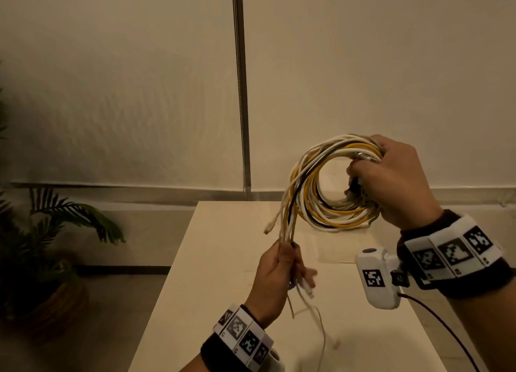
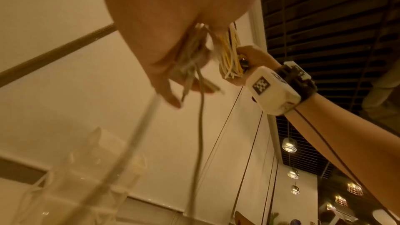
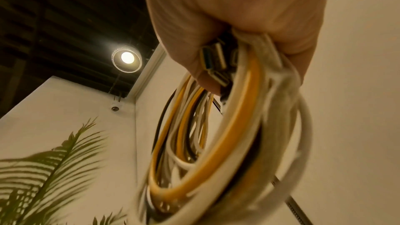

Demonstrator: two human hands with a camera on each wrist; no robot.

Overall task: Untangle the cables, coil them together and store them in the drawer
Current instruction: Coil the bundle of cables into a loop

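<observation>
A coil of white, yellow and black cables (image 1: 315,187) hangs in the air above the far end of a white table (image 1: 223,301). My right hand (image 1: 391,181) grips the coil at its right side, fingers curled round the loops and several metal plugs (image 3: 216,64). The coil (image 3: 216,151) fills the right wrist view. From the coil's left side the loose cable ends (image 1: 287,232) run down into my left hand (image 1: 279,276), which holds them bunched in a fist. Thin ends (image 1: 312,315) dangle below that hand. In the left wrist view the held strands (image 2: 192,61) show blurred. No drawer shows.
A potted palm (image 1: 55,232) stands on the floor at the left, beside the table's left edge. A pale wall with a vertical metal strip (image 1: 241,92) lies behind. A dark wire (image 1: 446,332) runs from my right wrist camera across the table's right side.
</observation>
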